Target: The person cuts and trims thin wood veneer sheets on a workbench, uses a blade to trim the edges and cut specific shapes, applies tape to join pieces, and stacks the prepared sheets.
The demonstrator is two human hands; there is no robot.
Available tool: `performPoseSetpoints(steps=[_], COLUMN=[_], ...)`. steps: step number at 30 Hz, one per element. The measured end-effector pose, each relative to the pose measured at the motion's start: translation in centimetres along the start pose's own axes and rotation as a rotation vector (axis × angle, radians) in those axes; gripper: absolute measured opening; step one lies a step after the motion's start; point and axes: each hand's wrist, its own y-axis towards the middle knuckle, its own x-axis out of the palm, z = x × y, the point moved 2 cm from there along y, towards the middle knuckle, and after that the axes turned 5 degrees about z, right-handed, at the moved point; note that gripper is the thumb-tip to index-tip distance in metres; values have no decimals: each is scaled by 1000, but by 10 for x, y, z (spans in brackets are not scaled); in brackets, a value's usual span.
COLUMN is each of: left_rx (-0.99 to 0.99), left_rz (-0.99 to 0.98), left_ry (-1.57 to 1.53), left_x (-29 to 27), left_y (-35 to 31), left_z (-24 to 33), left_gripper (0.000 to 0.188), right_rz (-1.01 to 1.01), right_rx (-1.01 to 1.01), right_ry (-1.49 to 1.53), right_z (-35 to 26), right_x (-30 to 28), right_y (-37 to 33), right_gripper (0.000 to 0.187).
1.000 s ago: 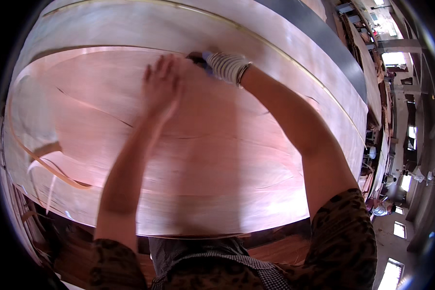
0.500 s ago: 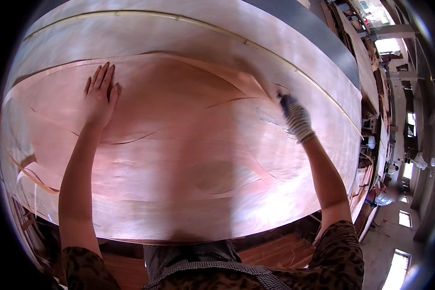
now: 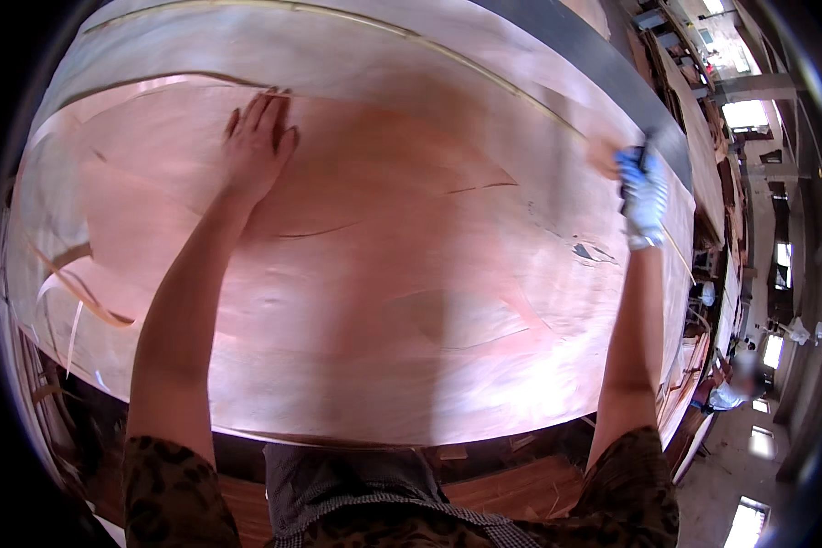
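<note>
A large, thin reddish wood veneer sheet (image 3: 356,265) lies before me on a paler sheet (image 3: 338,55), with several splits and curled edges. My left hand (image 3: 260,142) presses flat on the veneer near its far edge, fingers stretched out and slightly apart. At the right, my right hand (image 3: 644,196) wears a striped glove with blue on the fingers and is smeared by motion. Its fingers look closed around something dark that I cannot make out. Beside them is a blurred reddish-brown patch. A torn hole (image 3: 594,251) shows dark near my right forearm.
A thin yellowish rod (image 3: 429,46) runs across the far part of the pale sheet. Narrow veneer strips (image 3: 87,297) curl at the left edge. A dark grey band (image 3: 594,55) borders the far right. Stacked boards (image 3: 703,155) stand beyond, and another person (image 3: 729,388) is farther right.
My right hand has swept right, toward the dark band. My left hand has slid right along the veneer's far edge. The raised veneer flap between my hands no longer shows there.
</note>
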Motion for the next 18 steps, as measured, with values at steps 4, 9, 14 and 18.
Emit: performPoseSetpoints(steps=[4, 9, 14, 18], left_rx=[-11, -235, 80, -154], left_rz=[80, -275, 318, 178], left_ry=[-108, -757, 124, 551], left_x=[5, -65, -291, -392], left_y=[1, 78, 47, -138], left_z=[-8, -61, -296, -374], left_gripper=[53, 48, 44, 36], right_rz=[282, -57, -1071, -695], right_rx=[54, 132, 161, -148], right_ry=[217, -171, -29, -720], right_z=[-138, -149, -187, -152], right_x=[5, 2, 119, 165], right_y=[-120, -277, -316, -300], right_gripper=[17, 34, 33, 54])
